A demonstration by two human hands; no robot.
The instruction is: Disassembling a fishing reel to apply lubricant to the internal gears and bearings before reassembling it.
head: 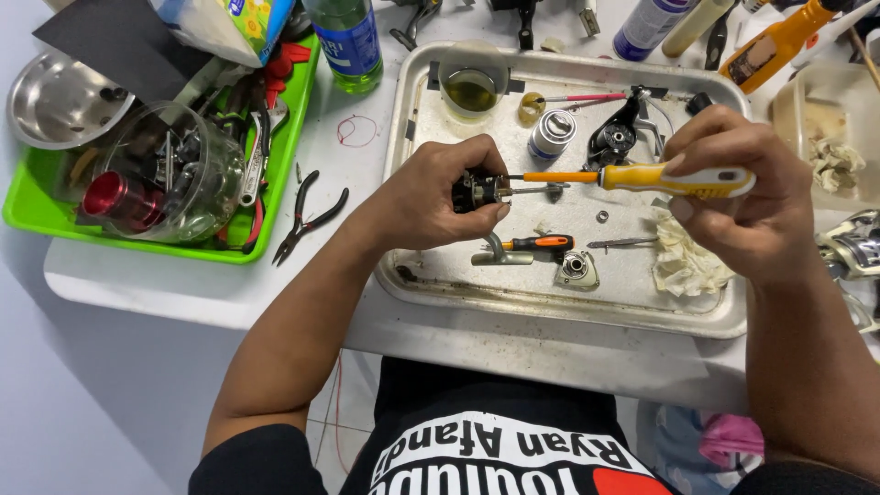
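My left hand (438, 194) grips a small black mechanical part (478, 191) above a metal tray (513, 291). My right hand (744, 197) holds a screwdriver with a yellow and white handle (674, 180), lying level, its orange-collared shaft pointing left into the black part. Below the hands on the tray lie a small orange-handled screwdriver (541, 243), a grey metal bracket (500, 257) and a round silver part (576, 268).
On the tray also: a cup of yellowish liquid (471, 90), a small can (552, 134), a black reel body (623, 133) and crumpled tissue (683, 257). Left of it lie black pliers (307, 215) and a green tray (165, 246) with tools, a clear jar and a steel bowl. Bottles stand at the back.
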